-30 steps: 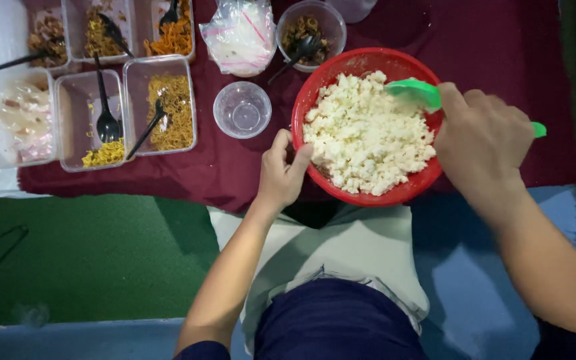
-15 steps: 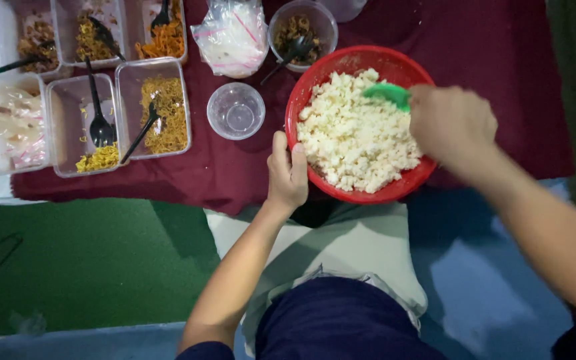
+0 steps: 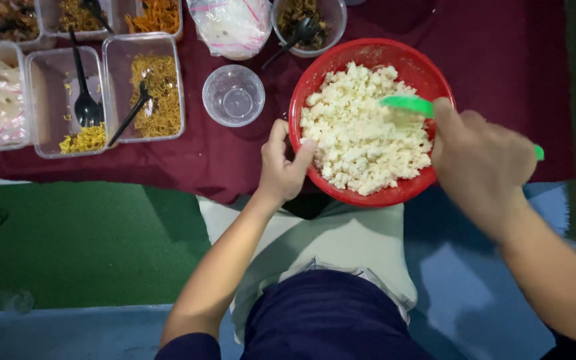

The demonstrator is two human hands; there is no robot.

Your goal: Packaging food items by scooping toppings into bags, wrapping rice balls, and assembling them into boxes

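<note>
Red bowl (image 3: 315, 87) of loose, crumbly white food (image 3: 361, 133) — light, spillable — steadied at rim by curled left hand (image 3: 281, 163); right hand (image 3: 481, 157) closed round green spoon (image 3: 408, 105).

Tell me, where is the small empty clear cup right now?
In the head view, the clear cup stands on the dark red cloth, left of the red bowl and right of the noodle container, just beyond the left hand.

The left hand (image 3: 281, 167) grips the red bowl (image 3: 341, 70) of white crumbles while the right hand (image 3: 481, 163) holds a green spoon (image 3: 408, 105).
</note>
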